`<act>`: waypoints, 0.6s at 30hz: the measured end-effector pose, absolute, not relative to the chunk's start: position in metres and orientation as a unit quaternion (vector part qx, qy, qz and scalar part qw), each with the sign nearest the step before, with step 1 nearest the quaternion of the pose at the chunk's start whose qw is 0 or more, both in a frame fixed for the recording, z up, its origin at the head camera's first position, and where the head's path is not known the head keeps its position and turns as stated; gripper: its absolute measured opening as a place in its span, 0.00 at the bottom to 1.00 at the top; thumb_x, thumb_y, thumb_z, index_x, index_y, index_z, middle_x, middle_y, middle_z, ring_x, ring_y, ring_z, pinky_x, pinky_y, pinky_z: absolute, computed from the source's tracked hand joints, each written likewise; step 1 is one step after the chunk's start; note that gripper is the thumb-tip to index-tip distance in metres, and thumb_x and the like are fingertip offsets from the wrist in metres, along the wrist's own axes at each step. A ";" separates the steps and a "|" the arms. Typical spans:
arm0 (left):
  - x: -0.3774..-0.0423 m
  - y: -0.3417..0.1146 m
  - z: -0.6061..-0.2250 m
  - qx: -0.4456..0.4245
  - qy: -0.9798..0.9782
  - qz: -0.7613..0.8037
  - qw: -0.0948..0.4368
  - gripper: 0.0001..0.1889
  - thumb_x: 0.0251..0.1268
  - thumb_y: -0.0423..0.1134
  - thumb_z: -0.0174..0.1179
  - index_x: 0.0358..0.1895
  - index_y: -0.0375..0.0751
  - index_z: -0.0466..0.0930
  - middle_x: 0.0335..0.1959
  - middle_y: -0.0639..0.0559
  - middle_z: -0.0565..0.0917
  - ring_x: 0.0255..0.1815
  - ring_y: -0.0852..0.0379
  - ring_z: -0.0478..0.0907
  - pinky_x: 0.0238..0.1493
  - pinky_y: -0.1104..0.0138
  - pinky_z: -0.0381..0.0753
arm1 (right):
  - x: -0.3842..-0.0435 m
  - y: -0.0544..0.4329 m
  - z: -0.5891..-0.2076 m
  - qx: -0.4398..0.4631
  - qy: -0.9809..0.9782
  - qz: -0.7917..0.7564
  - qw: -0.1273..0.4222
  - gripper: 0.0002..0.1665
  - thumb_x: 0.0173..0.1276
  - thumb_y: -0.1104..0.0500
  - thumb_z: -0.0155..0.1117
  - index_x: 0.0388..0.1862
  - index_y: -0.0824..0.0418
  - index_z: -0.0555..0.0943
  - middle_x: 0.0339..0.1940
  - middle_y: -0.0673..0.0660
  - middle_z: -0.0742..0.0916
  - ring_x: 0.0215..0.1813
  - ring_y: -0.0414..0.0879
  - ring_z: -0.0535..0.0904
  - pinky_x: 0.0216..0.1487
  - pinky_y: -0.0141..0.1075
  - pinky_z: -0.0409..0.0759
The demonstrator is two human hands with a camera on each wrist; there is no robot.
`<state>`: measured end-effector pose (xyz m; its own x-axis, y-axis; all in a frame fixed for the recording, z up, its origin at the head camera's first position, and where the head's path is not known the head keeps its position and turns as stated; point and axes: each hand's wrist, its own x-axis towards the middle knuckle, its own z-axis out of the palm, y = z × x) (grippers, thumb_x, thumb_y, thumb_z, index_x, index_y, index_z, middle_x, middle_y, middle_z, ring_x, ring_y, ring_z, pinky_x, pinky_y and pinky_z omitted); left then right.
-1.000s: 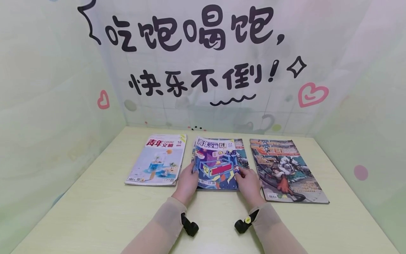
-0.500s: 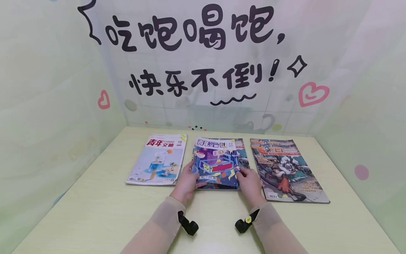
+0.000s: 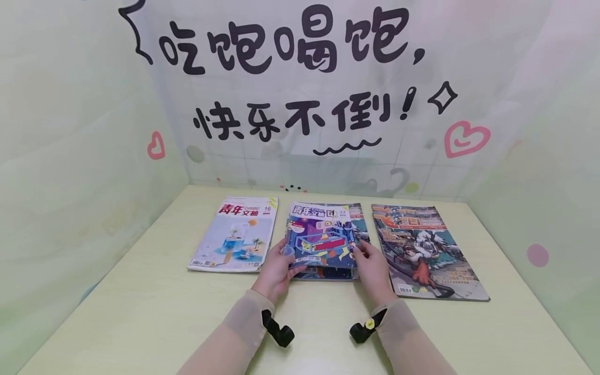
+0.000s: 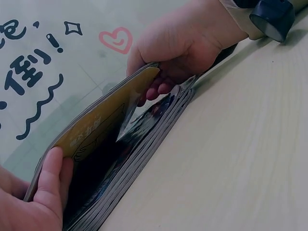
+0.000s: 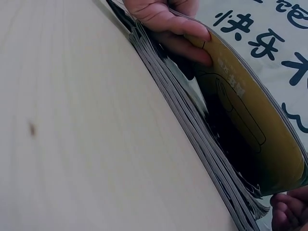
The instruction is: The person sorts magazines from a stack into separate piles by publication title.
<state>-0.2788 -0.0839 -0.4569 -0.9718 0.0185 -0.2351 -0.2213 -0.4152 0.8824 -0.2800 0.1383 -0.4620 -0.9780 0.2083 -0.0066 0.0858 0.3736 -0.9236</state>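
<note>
In the middle of the table a purple-blue magazine (image 3: 323, 242) is lifted along its near edge above a stack of magazines (image 3: 358, 221). My left hand (image 3: 275, 268) grips its left edge, thumb on the cover and fingers underneath. At the right edge my right hand (image 3: 373, 266) pinches the same magazine. Both wrist views show its yellow back cover (image 4: 103, 108) tilted up, with a dark gap over the stack's page edges (image 5: 185, 127). The right wrist view catches only a part of my right hand (image 5: 290, 209).
A white-and-blue magazine (image 3: 239, 237) lies to the left, apparently on others. To the right lie overlapping magazines with a dark fantasy cover (image 3: 422, 255). The pale wooden table (image 3: 319, 323) meets printed fabric walls (image 3: 300, 166) at the back and sides.
The purple-blue magazine's near edge has risen off the stack beneath it, and the cover bends slightly. Both hands have lifted a little with it. The side magazines stay put.
</note>
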 end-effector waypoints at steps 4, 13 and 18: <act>-0.279 -0.084 -0.458 -0.090 0.522 0.845 0.074 0.34 0.67 0.21 0.38 0.76 0.42 0.49 0.65 0.39 0.68 0.58 0.46 0.73 0.50 0.59 0.81 | -0.279 0.139 -0.459 -0.097 -0.804 0.586 0.038 0.30 0.73 0.51 0.53 0.70 0.62 0.67 0.61 0.61 0.77 0.59 0.52 0.73 0.61 0.49 0.72; -0.279 -0.083 -0.459 -0.088 0.545 0.830 0.080 0.34 0.68 0.23 0.38 0.76 0.44 0.48 0.65 0.40 0.69 0.57 0.46 0.74 0.50 0.57 0.81 | -0.283 0.142 -0.461 -0.102 -0.750 0.654 -0.022 0.31 0.72 0.58 0.54 0.71 0.67 0.64 0.69 0.67 0.70 0.66 0.57 0.69 0.66 0.50 0.67; -0.277 -0.082 -0.458 -0.082 0.573 0.811 0.086 0.33 0.70 0.24 0.38 0.77 0.45 0.45 0.66 0.38 0.68 0.56 0.44 0.75 0.50 0.56 0.81 | -0.284 0.142 -0.463 -0.106 -0.749 0.654 -0.031 0.31 0.71 0.65 0.54 0.72 0.68 0.63 0.72 0.68 0.66 0.71 0.58 0.62 0.68 0.50 0.64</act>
